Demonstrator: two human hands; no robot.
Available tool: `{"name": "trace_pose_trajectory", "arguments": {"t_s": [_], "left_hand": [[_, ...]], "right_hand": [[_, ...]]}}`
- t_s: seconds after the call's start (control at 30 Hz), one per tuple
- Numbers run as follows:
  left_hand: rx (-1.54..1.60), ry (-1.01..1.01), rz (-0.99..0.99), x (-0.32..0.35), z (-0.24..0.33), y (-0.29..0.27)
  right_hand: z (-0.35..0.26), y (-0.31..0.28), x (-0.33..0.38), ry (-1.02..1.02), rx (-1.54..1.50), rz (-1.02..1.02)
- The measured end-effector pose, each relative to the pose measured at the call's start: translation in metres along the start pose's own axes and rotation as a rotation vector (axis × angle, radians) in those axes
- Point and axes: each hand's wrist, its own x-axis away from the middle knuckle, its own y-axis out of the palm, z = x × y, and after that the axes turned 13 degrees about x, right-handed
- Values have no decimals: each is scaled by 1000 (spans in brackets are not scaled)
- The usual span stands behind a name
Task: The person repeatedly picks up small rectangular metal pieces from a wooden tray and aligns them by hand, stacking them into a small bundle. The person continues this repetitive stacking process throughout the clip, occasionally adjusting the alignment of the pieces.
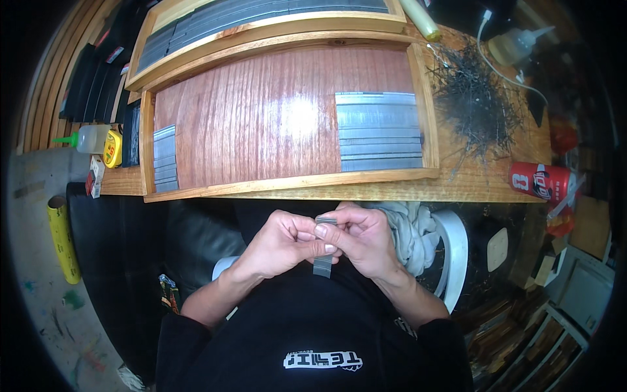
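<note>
My left hand [279,243] and my right hand [367,243] meet in front of my chest, both closed on a narrow grey strip-like stack [322,268]. Its upper end shows between the fingertips and its lower end hangs below them; the thumbs cover the middle. Beyond my hands, a shallow wooden tray [294,186] lies on the table. Flat grey strips [379,134] are lined up in a block at its right end. A smaller row of similar strips [165,157] stands against its left side.
Behind it, another wooden tray [268,30] holds grey strips. Right of the trays are a tangled heap of thin dark strands [473,98], a glue bottle [516,47] and a red can [539,181]. At left sit a yellow tape measure [112,149] and a green-tipped bottle [91,139].
</note>
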Motion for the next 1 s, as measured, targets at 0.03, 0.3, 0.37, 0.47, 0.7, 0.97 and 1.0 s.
{"name": "trace_pose_trajectory", "arguments": {"t_s": [0.03,0.3,0.37,0.47,0.7,0.97,1.0], "left_hand": [[25,-54,20,0,4,1],[46,-87,9,-6,12,-10],[112,-85,13,-9,12,-15],[110,-54,4,-11,12,-13],[78,-36,6,-8,10,-12],[82,-63,31,11,11,0],[84,-62,28,12,10,0]], "right_hand": [[1,0,-1,-5,11,13],[2,1,-8,84,-71,-24],[6,-1,-11,42,-113,-73],[-2,3,-15,78,-104,-26],[4,2,-13,79,-126,-6],[-9,3,-3,89,-41,-74],[-8,2,-2,63,-32,-74]]}}
